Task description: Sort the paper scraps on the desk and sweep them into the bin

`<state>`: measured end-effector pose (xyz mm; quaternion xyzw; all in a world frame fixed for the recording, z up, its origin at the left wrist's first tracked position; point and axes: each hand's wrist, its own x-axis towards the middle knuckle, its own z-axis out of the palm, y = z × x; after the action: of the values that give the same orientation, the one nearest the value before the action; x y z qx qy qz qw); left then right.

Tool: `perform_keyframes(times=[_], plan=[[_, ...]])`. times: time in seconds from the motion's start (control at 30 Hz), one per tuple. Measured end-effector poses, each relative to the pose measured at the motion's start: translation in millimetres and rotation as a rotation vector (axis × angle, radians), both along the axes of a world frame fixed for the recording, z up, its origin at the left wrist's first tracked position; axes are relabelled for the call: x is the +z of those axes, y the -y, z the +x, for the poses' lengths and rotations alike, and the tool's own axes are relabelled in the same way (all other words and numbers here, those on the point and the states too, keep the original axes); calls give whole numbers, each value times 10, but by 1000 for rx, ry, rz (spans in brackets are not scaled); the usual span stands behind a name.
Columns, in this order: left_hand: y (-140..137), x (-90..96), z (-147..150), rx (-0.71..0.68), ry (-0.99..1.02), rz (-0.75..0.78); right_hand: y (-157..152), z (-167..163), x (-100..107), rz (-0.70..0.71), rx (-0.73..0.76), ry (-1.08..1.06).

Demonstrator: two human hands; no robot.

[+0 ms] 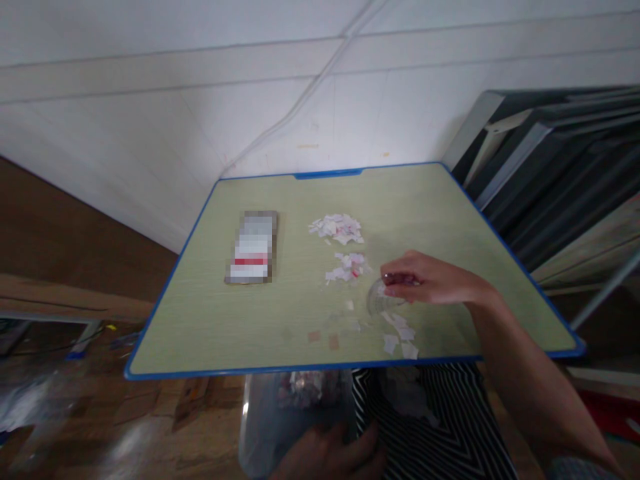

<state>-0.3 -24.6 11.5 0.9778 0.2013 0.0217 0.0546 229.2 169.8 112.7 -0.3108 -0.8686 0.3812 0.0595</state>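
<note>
My right hand [425, 279] is closed around a clear glass or cup [379, 299], tilted low over the right half of the board; the fingers hide part of it. Something dark and reddish shows between the fingers, too unclear to name. Beside the cup lie torn white paper scraps [400, 330]. A small heap of scraps [347, 267] with pink and red marks sits left of it, and a larger paper heap [339, 228] lies farther back. Below the near edge, my left hand [333, 453] is dim and blurred over a clear plastic bin [246, 427]; its fingers are hard to make out.
A phone-shaped object [253, 247], blurred out, lies on the left of the pale green blue-rimmed board [200, 327]. The bin holds a pile of scraps [310, 389]. A white wall [150, 133] stands behind, and dark flat panels [560, 147] lean at the right.
</note>
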Motion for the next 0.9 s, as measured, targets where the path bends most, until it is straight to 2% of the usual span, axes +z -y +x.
perform_keyframes(times=[0.17, 0.3, 0.4, 0.5, 0.6, 0.73, 0.9], plan=[[-19, 18, 4, 3, 30, 8, 38, -119, -74, 14, 47, 95], [-14, 11, 16, 6, 34, 10, 49, -159, -83, 27, 36, -29], [-25, 23, 23, 2, 14, 10, 13, -99, -52, 35, -102, -98], [-30, 26, 22, 23, 36, 24, 38, -71, -13, 105, -263, -81], [-16, 8, 19, 44, 59, 22, 206, -97, 3, 187, -412, -60], [1, -14, 21, 59, 115, 48, 535, -133, -74, 389, -646, 28], [-24, -1, 24, 20, 64, 34, 765, -227, -246, 485, -708, 163]])
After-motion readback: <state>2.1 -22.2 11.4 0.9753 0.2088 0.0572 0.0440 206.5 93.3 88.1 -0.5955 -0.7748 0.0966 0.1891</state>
